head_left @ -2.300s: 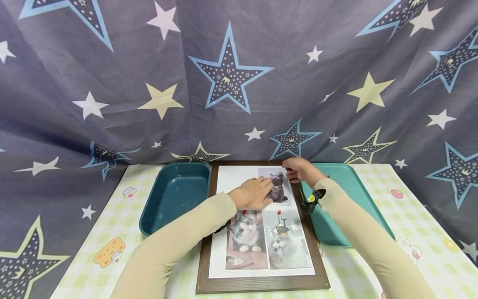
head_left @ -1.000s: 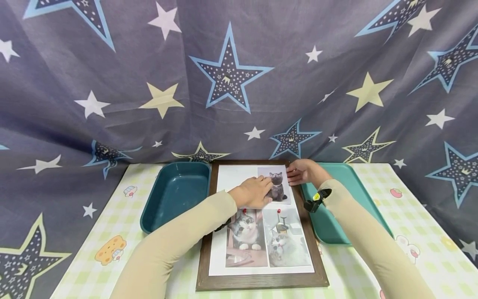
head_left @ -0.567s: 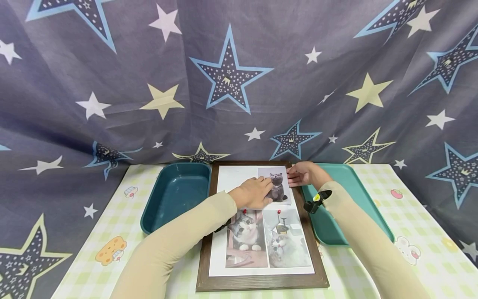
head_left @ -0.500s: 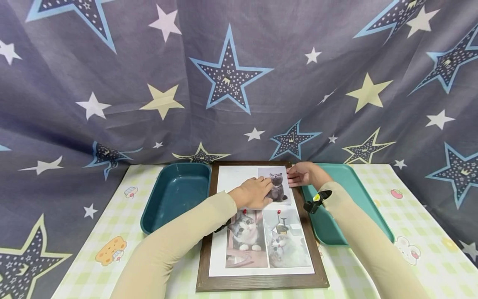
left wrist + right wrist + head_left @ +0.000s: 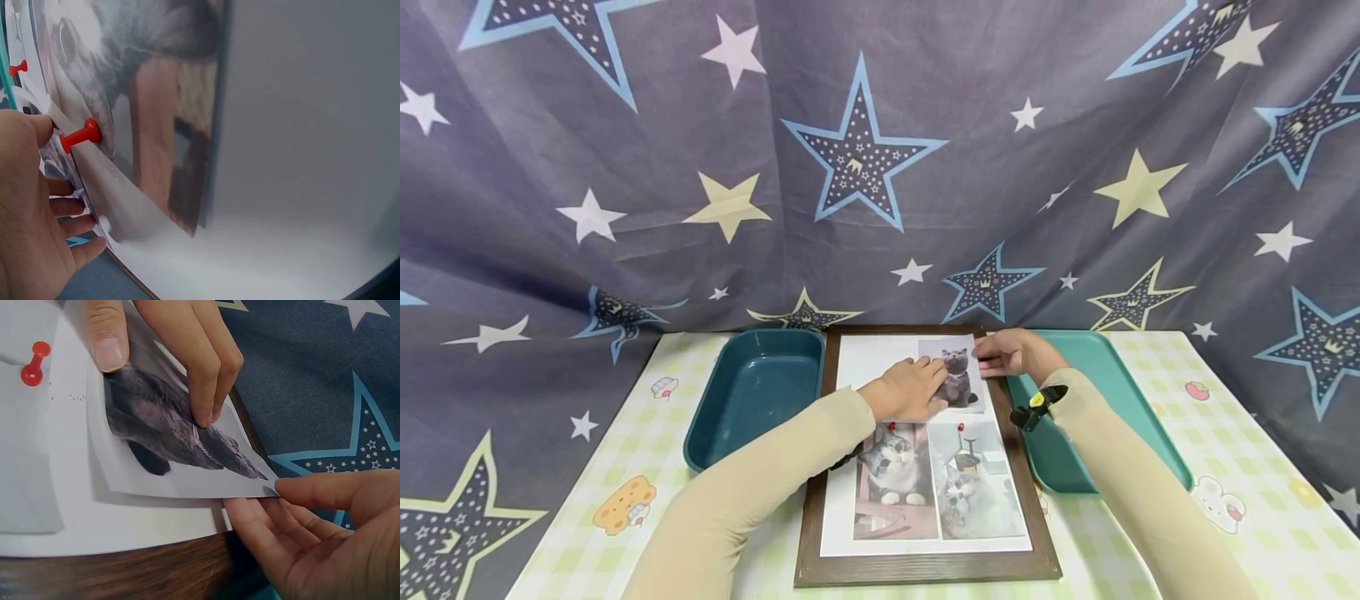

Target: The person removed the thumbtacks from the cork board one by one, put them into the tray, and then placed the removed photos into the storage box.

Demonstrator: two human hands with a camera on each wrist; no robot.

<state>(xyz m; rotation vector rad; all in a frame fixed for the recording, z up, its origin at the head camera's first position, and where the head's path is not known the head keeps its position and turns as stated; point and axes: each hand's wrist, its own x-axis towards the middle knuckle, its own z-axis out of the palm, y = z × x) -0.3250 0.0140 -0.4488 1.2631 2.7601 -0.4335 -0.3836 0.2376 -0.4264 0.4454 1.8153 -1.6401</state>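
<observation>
A photo of a grey cat lies on the upper right of a white board in a brown wooden frame. My left hand rests on that photo with its fingers extended, pressing it from the left. At the photo's upper right corner, my right hand pinches the edge; the right wrist view shows one fingertip at the corner and other fingers below the edge. Two more cat photos, a left one and a right one, hang lower, with red push pins at their tops.
A deep dark-teal tray stands left of the frame. On the right lies a shallow green tray, partly covered by my right forearm. A checked tablecloth covers the table, and a starry curtain hangs behind it.
My right hand has shifted slightly down along the photo's right edge, and its fingertips now meet the corner. The left hand stays in place. The view has tilted a little.
</observation>
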